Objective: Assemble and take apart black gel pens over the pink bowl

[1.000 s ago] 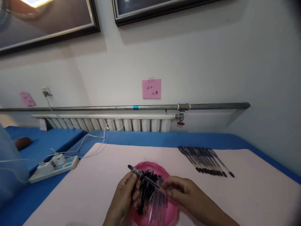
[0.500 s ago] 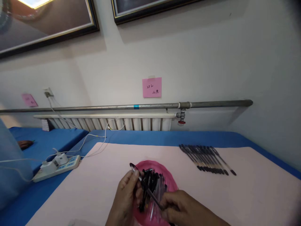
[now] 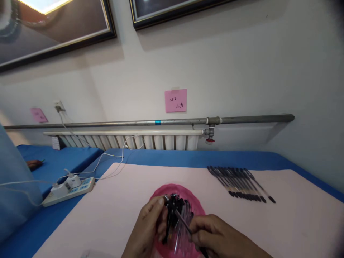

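Observation:
A pink bowl (image 3: 172,190) at the near edge of the pale pink mat (image 3: 129,200) holds several black-and-clear pens (image 3: 176,211). My left hand (image 3: 150,225) is curled at the bowl's left side, thumb and fingers pinched on the upper end of one pen (image 3: 178,216). My right hand (image 3: 212,238) grips the lower end of the same pen over the bowl. The pen slants from upper left to lower right between both hands.
A row of several capped black pens (image 3: 240,182) lies on the mat at the right. A white power strip (image 3: 68,186) with plugs and cables sits on the blue cloth (image 3: 188,157) at left. A radiator (image 3: 129,141) and pipe run along the wall. Another person's hand (image 3: 33,164) rests far left.
The pen held between both hands has been drawn down and toward me, its top end dropping into the bowl. My right hand moved lower and nearer. The camera shifted slightly.

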A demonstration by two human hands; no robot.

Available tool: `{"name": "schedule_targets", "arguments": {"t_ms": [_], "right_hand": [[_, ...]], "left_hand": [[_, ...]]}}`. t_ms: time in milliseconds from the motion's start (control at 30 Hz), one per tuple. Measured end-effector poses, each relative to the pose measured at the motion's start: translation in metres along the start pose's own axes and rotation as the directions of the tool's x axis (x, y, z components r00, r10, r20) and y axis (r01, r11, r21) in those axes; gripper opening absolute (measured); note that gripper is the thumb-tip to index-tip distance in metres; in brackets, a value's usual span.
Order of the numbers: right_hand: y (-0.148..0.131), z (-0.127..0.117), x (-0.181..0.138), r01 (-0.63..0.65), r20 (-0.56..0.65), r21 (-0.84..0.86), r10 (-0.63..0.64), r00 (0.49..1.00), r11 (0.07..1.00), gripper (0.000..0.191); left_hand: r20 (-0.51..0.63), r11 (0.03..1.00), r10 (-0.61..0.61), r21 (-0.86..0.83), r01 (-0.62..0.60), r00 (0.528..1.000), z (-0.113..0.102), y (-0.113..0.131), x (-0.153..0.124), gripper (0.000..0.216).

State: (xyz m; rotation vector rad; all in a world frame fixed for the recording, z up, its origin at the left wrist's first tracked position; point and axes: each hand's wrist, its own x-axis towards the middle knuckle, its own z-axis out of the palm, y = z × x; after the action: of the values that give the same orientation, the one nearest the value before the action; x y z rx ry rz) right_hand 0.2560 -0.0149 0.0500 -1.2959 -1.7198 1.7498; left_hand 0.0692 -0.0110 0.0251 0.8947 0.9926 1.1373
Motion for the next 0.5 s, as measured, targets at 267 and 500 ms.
{"name": "schedule_targets", "arguments": {"t_ms": [267,500], "right_hand": [[-0.002,0.006,-0.002,-0.059,0.044,0.129,0.053,0.998,0.99,0.002],[0.002,0.012,0.001,0.001,0.03,0.178,-0.006,1.0,0.984,0.007]], "left_hand": [[0.054,0.983,-0.011,-0.181,0.021,0.998,-0.001,0.006,-0.003,0.032],[0.041,0.961,-0.022,-0.275,0.032,0.999,-0.001,0.004,-0.001,0.025]]}}
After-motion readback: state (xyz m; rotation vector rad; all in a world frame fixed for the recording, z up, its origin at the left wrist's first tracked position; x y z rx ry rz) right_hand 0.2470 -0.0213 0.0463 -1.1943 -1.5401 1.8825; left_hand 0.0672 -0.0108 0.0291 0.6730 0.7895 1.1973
